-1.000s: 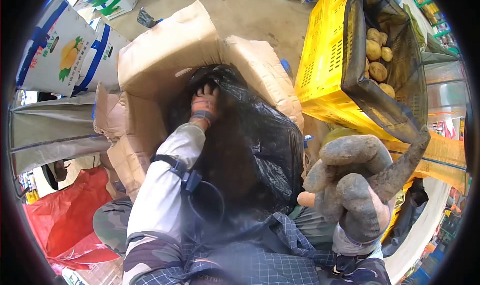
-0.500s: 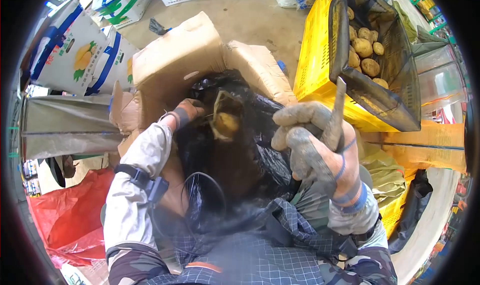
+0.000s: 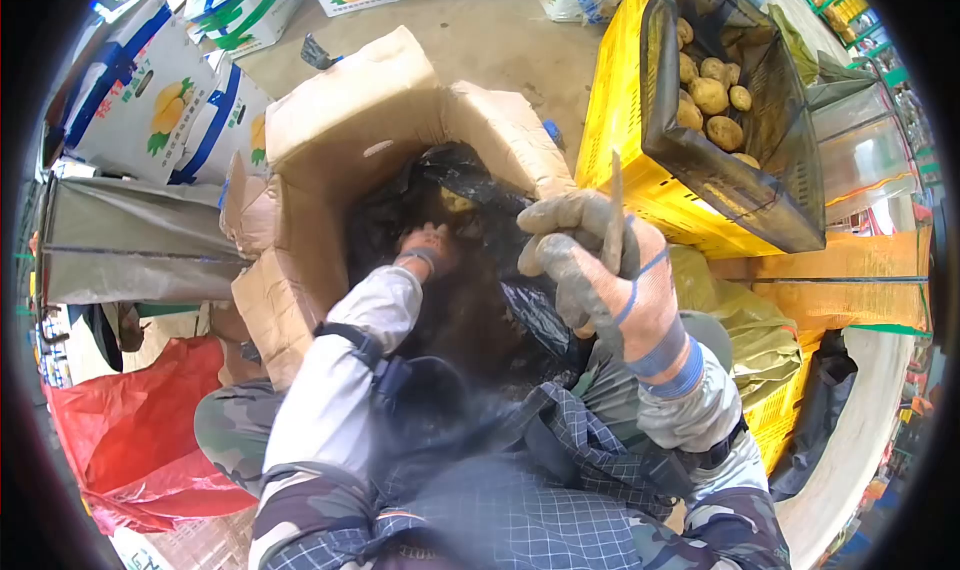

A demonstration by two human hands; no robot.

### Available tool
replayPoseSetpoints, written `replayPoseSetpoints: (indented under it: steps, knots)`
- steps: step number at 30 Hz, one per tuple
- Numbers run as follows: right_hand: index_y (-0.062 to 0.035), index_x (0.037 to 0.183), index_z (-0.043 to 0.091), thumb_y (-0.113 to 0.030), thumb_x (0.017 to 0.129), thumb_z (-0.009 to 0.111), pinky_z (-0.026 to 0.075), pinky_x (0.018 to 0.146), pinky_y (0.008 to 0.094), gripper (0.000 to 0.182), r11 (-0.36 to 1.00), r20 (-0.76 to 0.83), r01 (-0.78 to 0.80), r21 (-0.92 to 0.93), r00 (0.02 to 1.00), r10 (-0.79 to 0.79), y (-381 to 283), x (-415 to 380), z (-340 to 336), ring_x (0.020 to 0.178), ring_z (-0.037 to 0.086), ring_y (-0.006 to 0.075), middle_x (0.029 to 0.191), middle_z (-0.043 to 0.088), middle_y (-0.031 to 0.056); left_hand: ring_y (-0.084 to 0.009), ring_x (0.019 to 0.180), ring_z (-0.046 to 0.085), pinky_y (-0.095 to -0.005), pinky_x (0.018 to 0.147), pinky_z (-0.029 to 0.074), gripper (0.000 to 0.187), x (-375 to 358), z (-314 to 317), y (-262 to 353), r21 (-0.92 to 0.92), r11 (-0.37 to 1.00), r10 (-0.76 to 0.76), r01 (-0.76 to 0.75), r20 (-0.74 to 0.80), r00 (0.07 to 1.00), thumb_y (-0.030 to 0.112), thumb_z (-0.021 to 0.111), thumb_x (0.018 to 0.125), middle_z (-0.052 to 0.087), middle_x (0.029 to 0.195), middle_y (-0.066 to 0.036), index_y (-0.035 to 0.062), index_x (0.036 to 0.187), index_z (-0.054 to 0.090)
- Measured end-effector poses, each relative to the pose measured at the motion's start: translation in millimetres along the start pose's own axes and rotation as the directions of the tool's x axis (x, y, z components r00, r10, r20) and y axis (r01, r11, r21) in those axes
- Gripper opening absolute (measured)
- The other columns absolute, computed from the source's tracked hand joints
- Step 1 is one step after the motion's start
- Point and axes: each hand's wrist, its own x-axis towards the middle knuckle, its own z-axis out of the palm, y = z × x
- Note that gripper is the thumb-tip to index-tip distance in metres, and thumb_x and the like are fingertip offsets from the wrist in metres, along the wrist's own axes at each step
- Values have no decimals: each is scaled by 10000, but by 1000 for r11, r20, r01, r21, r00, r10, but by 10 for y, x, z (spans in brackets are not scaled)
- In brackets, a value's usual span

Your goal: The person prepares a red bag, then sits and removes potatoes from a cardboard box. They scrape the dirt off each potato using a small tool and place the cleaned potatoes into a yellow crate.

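My left hand (image 3: 428, 248), gloved, reaches down into a cardboard box (image 3: 350, 80) lined with a black plastic bag (image 3: 540, 315). Its fingers point into the shadow and their tips are hidden. Just beyond them a yellowish potato (image 3: 457, 201) shows in the dark lining. My right hand (image 3: 600, 270), in a dirt-caked glove, is closed around a small knife (image 3: 614, 205) whose narrow blade points up. This hand is held above the right side of the box.
A yellow crate (image 3: 612, 100) with a dark mesh lining stands at the right, with several potatoes (image 3: 709, 96) inside. White printed cartons (image 3: 150, 110) are at the upper left. A red plastic sheet (image 3: 140, 410) lies at the lower left, and olive sacking (image 3: 735, 335) at the right.
My left hand has moved right from the box's left side, deeper into the lining. The potato is now mostly covered. My right hand has shifted slightly left, still closed on the knife.
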Motion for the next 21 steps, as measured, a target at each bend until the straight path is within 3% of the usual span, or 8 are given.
replayPoseSetpoints:
  steps: [3,7,10,13,16,18,19,21]
  knots:
    - [3,1115,658,-140,896,642,438,590,235,262,999,9,19,-32,1000,-19,67,81,-25,643,566,106,890,690,90,-362,1318,523,-508,1105,394,731,-228,58,121,55,993,-96,103,-125,988,538,567,880,487,1468,-158,224,1519,399]
    - [-17,1054,679,-108,867,653,522,830,361,209,987,-9,46,-156,999,-48,113,132,-36,899,678,293,972,692,177,-352,1301,542,-467,1109,406,941,168,395,-142,-212,972,-100,105,35,994,558,744,758,579,1365,-179,210,1542,357]
    - [-9,1058,675,-117,872,655,514,853,375,216,982,-19,61,-181,998,-66,136,100,-66,931,671,313,980,692,186,-321,1244,582,-426,1061,461,965,-47,335,-213,-483,852,141,-202,-159,977,446,814,721,620,1310,-149,137,1523,374]
    - [-9,1062,675,-144,878,662,511,867,389,229,978,-11,75,-193,997,-79,217,81,-61,953,669,332,991,693,193,-281,1206,590,-382,1022,489,929,-966,-813,93,-884,420,321,-204,-66,945,373,822,722,607,1314,-116,73,1491,395]
    - [-14,1071,678,-204,886,677,508,871,401,266,954,5,117,-277,993,-120,407,108,-36,971,670,347,1003,696,193,-245,1218,565,-372,1054,465,896,-1874,-1658,210,-984,58,444,-170,-128,887,235,819,691,582,1325,-115,60,1468,407]
    - [-21,1105,671,-293,919,666,518,740,378,329,973,70,65,-222,996,-50,464,126,19,811,669,287,965,703,154,-257,1255,548,-390,1082,448,936,-2430,-1868,303,-948,-278,411,-156,-264,873,160,819,656,559,1361,-128,55,1479,387]
    - [-25,1122,667,-337,936,660,522,675,367,364,980,103,35,-197,995,-15,492,135,47,732,668,257,945,706,135,-259,1274,538,-392,1092,440,963,-2638,-1928,337,-918,-336,382,-212,-339,860,134,815,640,542,1384,-129,53,1490,369]
    - [-40,1163,654,-387,967,627,503,554,328,399,945,251,-328,9,915,316,357,-20,185,581,626,196,877,697,98,-265,1311,517,-395,1112,424,1020,-2996,-1970,429,-838,-448,314,-311,-473,823,82,805,609,509,1430,-132,49,1512,332]
